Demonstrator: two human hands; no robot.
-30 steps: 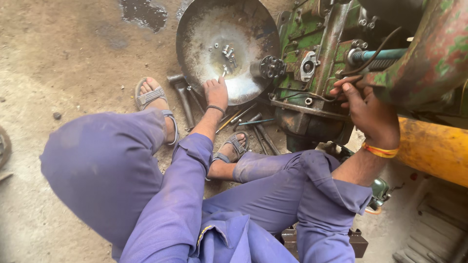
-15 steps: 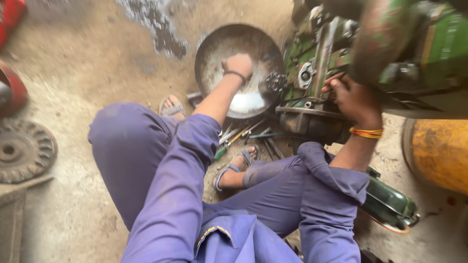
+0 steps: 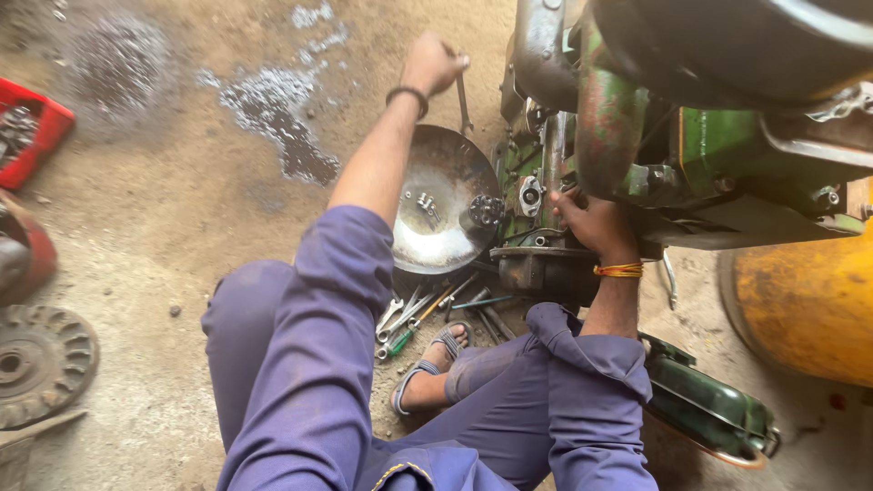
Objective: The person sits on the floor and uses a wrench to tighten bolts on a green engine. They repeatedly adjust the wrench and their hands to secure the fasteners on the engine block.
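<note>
- The left hand (image 3: 431,64), at the top centre of the frame, had its grip closed around a wrench (image 3: 463,102) above the metal pan (image 3: 441,232).
- The right hand (image 3: 591,223), right of centre, rested on the green engine (image 3: 718,155); whether its grip was closed, I cannot tell.

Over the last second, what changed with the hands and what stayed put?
The left hand left the metal pan, reached forward past it and took hold of a wrench. The right hand stayed on the green engine; the pan and the loose wrenches on the ground stayed put.
</note>
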